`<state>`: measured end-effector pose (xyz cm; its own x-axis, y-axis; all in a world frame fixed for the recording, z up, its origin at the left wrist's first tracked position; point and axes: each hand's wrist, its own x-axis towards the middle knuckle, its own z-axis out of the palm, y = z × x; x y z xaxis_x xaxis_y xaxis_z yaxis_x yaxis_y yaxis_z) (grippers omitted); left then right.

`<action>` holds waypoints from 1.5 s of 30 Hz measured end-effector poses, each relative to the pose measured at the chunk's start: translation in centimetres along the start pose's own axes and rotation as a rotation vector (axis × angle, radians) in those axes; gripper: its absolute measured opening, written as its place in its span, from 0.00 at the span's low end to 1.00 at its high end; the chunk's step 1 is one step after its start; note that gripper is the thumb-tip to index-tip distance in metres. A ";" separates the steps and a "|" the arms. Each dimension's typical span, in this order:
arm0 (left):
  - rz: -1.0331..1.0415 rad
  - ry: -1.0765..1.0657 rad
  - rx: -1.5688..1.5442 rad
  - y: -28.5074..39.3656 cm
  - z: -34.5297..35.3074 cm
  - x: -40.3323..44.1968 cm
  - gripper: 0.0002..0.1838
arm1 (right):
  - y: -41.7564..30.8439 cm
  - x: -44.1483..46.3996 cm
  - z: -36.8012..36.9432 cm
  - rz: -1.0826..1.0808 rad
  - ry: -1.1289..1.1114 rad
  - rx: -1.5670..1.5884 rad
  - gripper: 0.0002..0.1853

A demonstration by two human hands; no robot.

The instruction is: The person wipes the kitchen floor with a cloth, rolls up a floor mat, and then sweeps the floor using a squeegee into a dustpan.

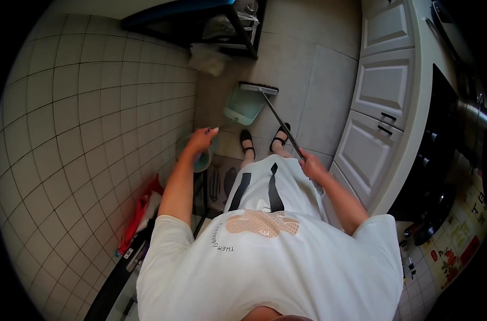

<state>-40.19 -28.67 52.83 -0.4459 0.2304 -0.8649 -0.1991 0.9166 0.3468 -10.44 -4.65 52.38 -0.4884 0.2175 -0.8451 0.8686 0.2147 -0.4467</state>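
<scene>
My right hand is wrapped round the dark handle of a broom, whose head rests at the far edge of a pale green dustpan on the floor. My left hand is closed beside the tiled wall, near the dustpan's near end. A thin handle seems to run from it towards the dustpan, but it is hard to make out. Below my left hand stands a round greenish bin, partly hidden by my forearm.
White cabinets and a counter with a black hob run along the right. A dark rack stands ahead, with a plastic bag beside it. The tiled wall is on the left. A patterned mat lies near my feet.
</scene>
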 end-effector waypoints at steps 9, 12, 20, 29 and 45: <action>0.094 0.035 -0.110 -6.8 -1.9 -2.8 0.26 | -7.3 11.9 5.7 -0.117 0.198 -0.187 0.25; 0.093 0.028 -0.207 -9.6 -2.1 -1.7 0.26 | -8.2 12.9 8.7 -0.066 0.185 -0.257 0.26; 0.071 -0.034 -0.087 -10.8 -2.7 -0.9 0.27 | -1.3 3.2 12.5 -0.153 0.103 -0.195 0.26; 0.101 -0.075 0.032 -10.3 -3.9 -0.4 0.27 | -0.4 -3.5 9.2 0.247 0.173 0.308 0.28; 0.188 -0.115 0.126 -9.0 -3.8 0.4 0.25 | -2.1 -0.7 17.0 0.073 0.162 0.310 0.27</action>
<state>-41.92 -38.10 50.70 -0.3612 0.4295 -0.8277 -0.0089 0.8860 0.4636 -10.47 -21.42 48.88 -0.4096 0.3755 -0.8314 0.8737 -0.1006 -0.4759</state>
